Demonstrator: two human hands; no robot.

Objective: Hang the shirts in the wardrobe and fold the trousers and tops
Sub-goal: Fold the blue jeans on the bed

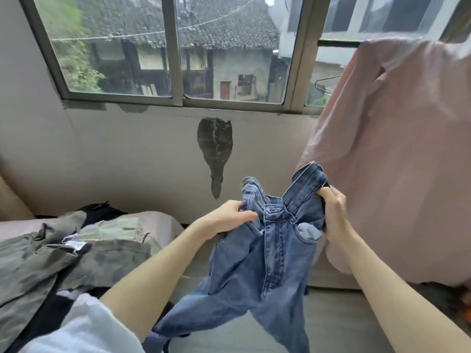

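Observation:
A pair of blue jeans [267, 263] hangs in the air in front of me, waistband up and legs trailing down toward the floor. My left hand [229, 216] pinches the left side of the waistband. At the right side my right hand [334, 212] grips the waistband with curled fingers. A pink shirt [397, 154] hangs at the right, in front of the window, reaching down behind my right arm.
A heap of clothes [63, 256], olive, camouflage and black, lies on a bed at the left. A wire hanger [325, 84] shows beside the pink shirt. The window [175, 49] and a wall with a dark patch [215, 154] stand ahead. Grey floor lies below.

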